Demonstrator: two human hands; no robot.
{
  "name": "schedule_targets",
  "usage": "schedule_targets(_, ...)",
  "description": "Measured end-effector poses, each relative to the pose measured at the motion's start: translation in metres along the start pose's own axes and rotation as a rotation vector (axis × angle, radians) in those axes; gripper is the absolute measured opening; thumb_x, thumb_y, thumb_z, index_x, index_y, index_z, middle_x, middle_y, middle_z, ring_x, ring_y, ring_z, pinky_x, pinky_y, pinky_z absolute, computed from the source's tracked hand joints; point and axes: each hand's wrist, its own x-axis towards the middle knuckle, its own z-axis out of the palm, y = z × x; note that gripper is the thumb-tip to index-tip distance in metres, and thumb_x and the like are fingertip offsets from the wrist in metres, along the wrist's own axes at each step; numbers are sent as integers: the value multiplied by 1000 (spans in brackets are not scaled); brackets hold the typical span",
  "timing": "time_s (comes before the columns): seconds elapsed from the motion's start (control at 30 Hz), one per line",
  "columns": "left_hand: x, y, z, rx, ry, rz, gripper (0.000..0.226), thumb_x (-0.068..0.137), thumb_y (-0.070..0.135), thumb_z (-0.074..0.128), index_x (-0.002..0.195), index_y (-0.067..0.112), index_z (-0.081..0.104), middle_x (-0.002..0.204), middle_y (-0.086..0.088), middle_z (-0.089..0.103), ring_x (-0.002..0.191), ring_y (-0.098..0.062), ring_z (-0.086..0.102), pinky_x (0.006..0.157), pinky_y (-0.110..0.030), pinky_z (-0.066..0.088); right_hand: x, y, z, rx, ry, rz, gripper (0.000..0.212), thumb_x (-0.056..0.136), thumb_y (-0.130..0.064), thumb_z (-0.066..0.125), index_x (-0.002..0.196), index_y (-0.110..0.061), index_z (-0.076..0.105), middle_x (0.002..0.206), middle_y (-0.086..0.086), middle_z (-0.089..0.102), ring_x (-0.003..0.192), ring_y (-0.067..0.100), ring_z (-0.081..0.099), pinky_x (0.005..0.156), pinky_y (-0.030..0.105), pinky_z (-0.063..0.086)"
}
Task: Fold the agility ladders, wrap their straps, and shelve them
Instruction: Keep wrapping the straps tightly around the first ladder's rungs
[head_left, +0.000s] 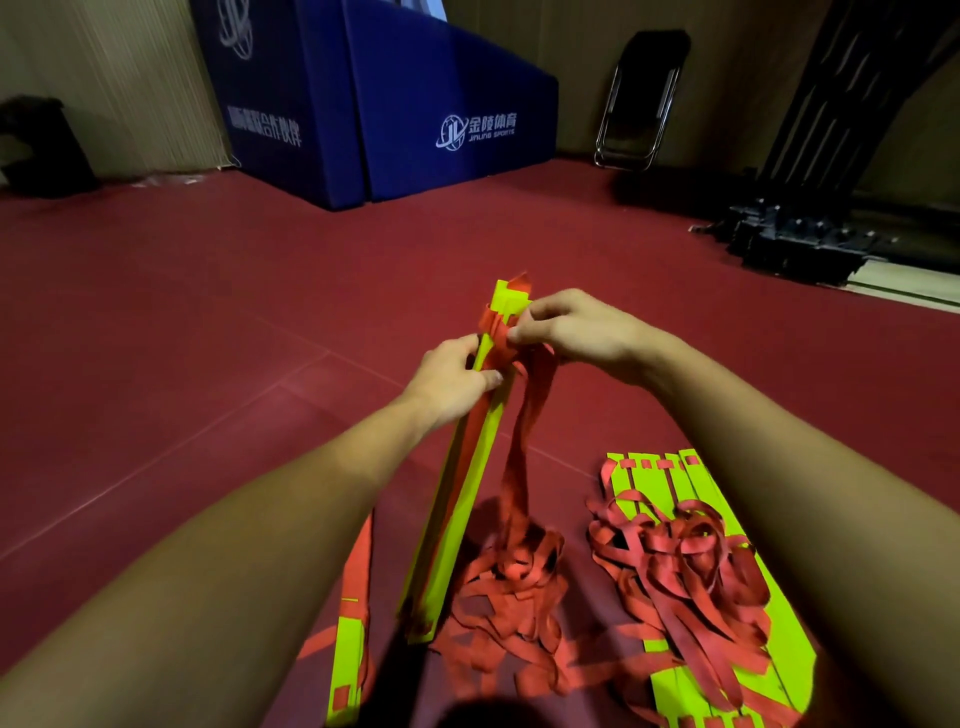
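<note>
A sports hall: red court floor (208, 312), blue padded Jinling Sports mats (415, 114).

The right forearm (779, 467) hides part of the flat ladder (784, 654), whose near end the bottom edge cuts off. The far-left dark shape (44, 145), perhaps a bag, is unreadable.

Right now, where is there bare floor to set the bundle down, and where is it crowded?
Bare red floor lies left of the ladder bundle and ahead toward the blue mats. Crowded: loose red straps at the bundle's foot, the flat ladder on the right.
</note>
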Motion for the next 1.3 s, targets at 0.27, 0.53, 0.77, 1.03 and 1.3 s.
schedule_targets(0.27,-3,2,-4,-13,-64,20,23,72,25,74,94,29,73,97,1,77,102,-19,70,98,-41,53,-5,11,-6,270,-216,187,17,99,-31,55,90,-16,57,86,16,65,69,17,55,59,29,30)
schedule_targets(0.53,-6,1,-11,-131,-130,27,23,82,10,74,98,25,70,94,-5,71,90,-17,63,94,-37,54,-7,7,-7,247,-38,66,26,94,-1,61,115,-5,46,74,11,67,56,14,58,53,21,47)
schedule_targets(0.77,-11,5,-21,-266,-299,22,30,97,1,58,123,15,62,102,-6,62,94,-16,55,84,-34,42,-7,11,-6,65,-13,-120,23,95,-16,64,103,6,65,72,4,53,67,12,44,58,19,37)
schedule_targets(1.03,-8,17,-18,-430,-209,-30,21,97,4,58,106,23,57,83,5,66,72,-6,58,65,-24,43,0,6,0,63,171,-169,34,95,-25,65,90,8,57,66,3,50,60,14,41,57,28,33)
schedule_targets(1.3,-14,21,-11,-422,-174,71,38,94,2,63,128,18,55,90,8,67,71,8,65,61,-11,50,0,4,0,9,172,-169,25,89,-32,72,92,-8,76,60,-14,57,52,-3,41,54,16,33)
